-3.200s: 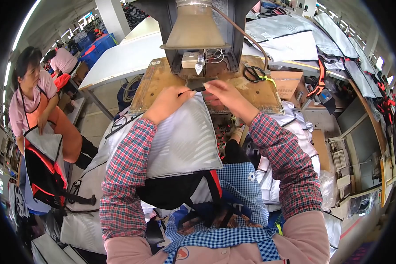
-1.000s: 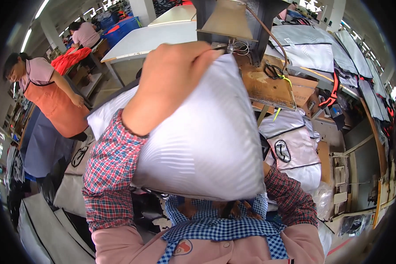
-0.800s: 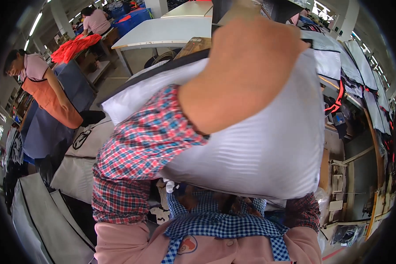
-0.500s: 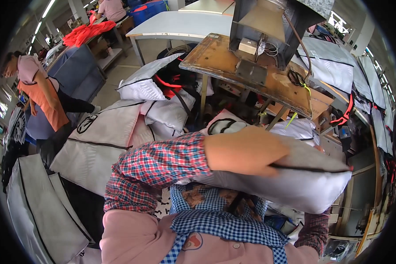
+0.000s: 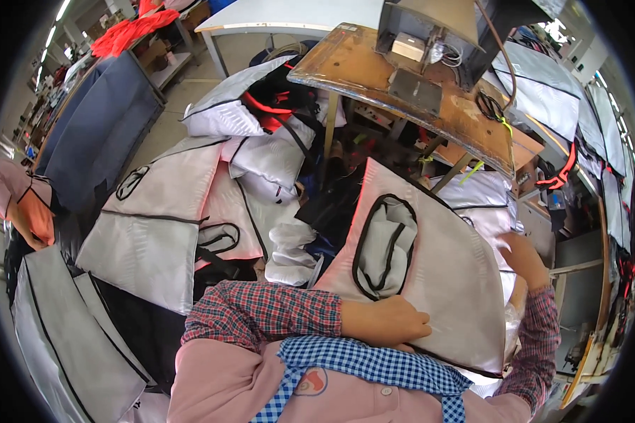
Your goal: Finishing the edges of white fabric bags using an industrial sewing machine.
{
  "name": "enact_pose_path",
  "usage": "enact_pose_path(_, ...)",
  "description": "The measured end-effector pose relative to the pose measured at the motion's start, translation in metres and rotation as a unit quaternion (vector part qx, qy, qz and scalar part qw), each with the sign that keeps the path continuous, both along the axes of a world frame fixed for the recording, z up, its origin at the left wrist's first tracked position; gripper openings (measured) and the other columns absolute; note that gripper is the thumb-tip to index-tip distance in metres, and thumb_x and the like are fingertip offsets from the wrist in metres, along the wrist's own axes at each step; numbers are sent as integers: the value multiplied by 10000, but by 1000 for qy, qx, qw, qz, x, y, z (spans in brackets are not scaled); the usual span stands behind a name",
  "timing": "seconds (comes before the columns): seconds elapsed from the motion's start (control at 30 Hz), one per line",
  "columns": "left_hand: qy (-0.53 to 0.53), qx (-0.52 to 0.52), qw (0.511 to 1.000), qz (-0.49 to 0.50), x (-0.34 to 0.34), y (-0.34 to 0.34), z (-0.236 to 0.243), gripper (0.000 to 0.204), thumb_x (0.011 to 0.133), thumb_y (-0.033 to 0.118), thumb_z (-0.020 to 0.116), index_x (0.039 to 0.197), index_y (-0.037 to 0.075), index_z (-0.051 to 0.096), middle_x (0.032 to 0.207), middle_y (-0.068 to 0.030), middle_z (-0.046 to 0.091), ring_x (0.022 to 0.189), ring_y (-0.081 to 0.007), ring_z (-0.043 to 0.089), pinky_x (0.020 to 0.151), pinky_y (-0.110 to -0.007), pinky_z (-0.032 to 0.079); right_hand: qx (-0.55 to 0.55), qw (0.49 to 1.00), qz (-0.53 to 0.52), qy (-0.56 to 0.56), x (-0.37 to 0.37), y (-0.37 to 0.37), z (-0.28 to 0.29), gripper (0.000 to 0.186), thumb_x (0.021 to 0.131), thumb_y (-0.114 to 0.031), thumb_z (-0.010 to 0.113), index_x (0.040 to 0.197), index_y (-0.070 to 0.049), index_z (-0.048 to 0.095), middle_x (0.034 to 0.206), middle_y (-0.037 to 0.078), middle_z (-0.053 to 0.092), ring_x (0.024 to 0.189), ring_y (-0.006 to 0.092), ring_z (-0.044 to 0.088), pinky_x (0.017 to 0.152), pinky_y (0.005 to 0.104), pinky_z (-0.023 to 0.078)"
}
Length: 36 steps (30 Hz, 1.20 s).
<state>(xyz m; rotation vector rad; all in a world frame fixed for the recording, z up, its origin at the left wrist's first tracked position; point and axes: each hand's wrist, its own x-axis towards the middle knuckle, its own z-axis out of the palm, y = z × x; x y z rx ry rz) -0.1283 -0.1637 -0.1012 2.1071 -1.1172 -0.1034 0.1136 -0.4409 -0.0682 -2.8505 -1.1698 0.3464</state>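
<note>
My left hand (image 5: 402, 321) has its fingers closed on the lower part of a silvery padded fabric piece (image 5: 451, 282), which has black binding, a pink-tinged edge and a black-rimmed oval opening (image 5: 384, 247) with folded material showing. My right hand (image 5: 518, 250) is at that piece's upper right side, its fingertips smeared by motion. Left of it lie more silvery padded pieces (image 5: 134, 247) and a silver piece with black-and-red straps (image 5: 219, 116). A crumpled white bundle (image 5: 289, 254) sits between the piles.
Above is a machine (image 5: 430, 21) on a worn wooden board (image 5: 331, 56) with black scissors (image 5: 490, 106). Behind is a white table (image 5: 282, 17); red cloth (image 5: 130, 32) is at upper left, stacked silver panels (image 5: 543, 92) at right. A co-worker (image 5: 25, 204) stands at the far left edge.
The piece lifted from the machine board has left my raised hands. My left hand has dropped low onto the oval-opening piece, my right hand has come into view, and the co-worker has moved toward the left edge.
</note>
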Motion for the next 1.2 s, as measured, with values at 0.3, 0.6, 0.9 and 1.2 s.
enact_pose_path(0.3, 24, 5, 1000, 5, 0, 9, -16, 340, 768, 252, 681, 955, 25, 512, 887, -124, 564, 814, -324, 629, 658, -434, 493, 162, 974, 54, 149, 32, 244, -87, 484, 942, -449, 486, 1054, -1, 632, 972, 197, 673, 927, 380, 624, 873, 428, 452)
enact_pose_path(0.6, 243, -252, 853, 387, 59, 140, 37, 120, 857, 114, 632, 903, 9, 668, 787, -116, 656, 703, -190, 640, 631, -325, 507, 225, 967, 4, 116, 26, 236, -46, 559, 952, -481, 461, 831, 37, 633, 760, 253, 595, 757, 419, 585, 665, 451, 426)
enact_pose_path(0.9, 169, -409, 813, 379, 176, 176, 23, 420, 977, 364, 547, 1183, 2, 603, 1085, -56, 650, 1024, -109, 575, 892, -256, 439, 299, 953, 11, 42, 51, 217, 11, 494, 948, -419, 531, 802, 47, 602, 645, 210, 520, 575, 292, 503, 578, 402, 393)
enact_pose_path(1.2, 149, -389, 828, 375, 242, 157, 47, 265, 958, 320, 595, 897, 62, 603, 737, 42, 577, 650, -27, 501, 560, -194, 393, 288, 955, -56, 50, 86, 206, 26, 607, 927, -515, 509, 739, 51, 628, 663, 254, 559, 668, 416, 569, 629, 472, 415)
